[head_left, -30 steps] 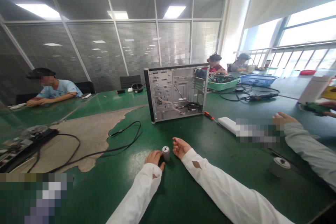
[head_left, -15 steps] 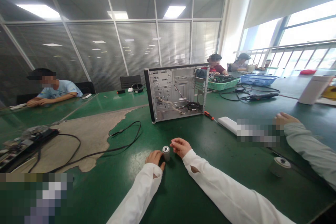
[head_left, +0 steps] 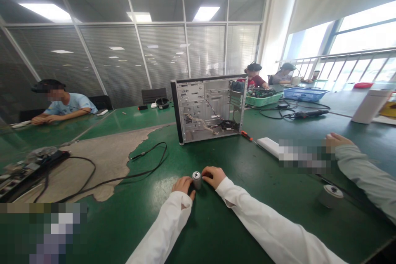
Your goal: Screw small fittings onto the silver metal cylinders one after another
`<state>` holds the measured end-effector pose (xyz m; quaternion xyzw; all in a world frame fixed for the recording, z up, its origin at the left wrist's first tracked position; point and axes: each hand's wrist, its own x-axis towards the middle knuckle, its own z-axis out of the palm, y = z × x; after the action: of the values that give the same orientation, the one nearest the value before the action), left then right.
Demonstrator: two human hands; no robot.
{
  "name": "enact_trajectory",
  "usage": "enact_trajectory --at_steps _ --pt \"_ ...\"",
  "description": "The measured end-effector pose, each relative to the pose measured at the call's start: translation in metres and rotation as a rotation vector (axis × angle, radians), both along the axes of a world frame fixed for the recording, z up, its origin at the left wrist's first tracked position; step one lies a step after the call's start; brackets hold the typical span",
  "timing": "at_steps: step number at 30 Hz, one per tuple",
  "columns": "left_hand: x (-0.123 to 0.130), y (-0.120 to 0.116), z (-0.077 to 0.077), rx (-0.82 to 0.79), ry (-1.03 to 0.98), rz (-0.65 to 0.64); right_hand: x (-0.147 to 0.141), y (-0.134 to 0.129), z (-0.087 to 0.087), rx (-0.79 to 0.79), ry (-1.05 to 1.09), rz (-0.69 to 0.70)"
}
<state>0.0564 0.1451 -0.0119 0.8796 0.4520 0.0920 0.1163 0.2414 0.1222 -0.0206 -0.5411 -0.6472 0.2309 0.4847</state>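
Change at right hand: Compared with a second ago, the right hand (head_left: pixel 215 176) has moved left and lower; its fingertips now sit just beside the upper right side of the metal can (head_left: pixel 196 181).
Change at left hand: None evident; the left hand (head_left: pixel 183 185) keeps its position at the left side of the can.
Meaning for the work: The can now has a hand at both sides. In judgement, the left hand steadies it and the right hand attends to its upper edge.
Metal can: Upright on the green table (head_left: pixel 207 231), near side, between the two hands; top face shows a dark centre.
Left hand state: Cupped, fingers and thumb apart, seemingly touching the can; whether it is clamped cannot be told.
Right hand state: Curled, fingertips drawn close together; contact with the can, or a small part between the fingertips, cannot be told.
Computer case: The opened computer case (head_left: pixel 210 111) stands beyond the hands, its inside facing near.
Screwdriver: The orange screwdriver (head_left: pixel 246 135) lies at the near right corner of the case.
Second can: The second can (head_left: pixel 332 196) stands to the right, near a co-worker's sleeve (head_left: pixel 365 173).
Cable: The black cable (head_left: pixel 148 172) loops across the table, left of the hands.
Labels and writing: No brand or lettering is legible on either can, the case or the white bottle (head_left: pixel 369 107) at far right.
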Motion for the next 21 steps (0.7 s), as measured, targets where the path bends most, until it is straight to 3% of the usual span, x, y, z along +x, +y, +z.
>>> enact_trajectory --at_steps 8,12,21 --pt "0.0 0.0 0.0 -0.013 0.005 0.014 0.002 0.004 -0.003 -0.026 0.046 0.023" --pt "0.001 0.0 0.0 -0.006 0.007 0.007 0.008 0.005 -0.002 -0.07 0.126 0.1" --pt "0.002 -0.002 0.002 0.007 0.028 0.023 0.026 0.015 -0.003 -0.19 0.559 0.185"
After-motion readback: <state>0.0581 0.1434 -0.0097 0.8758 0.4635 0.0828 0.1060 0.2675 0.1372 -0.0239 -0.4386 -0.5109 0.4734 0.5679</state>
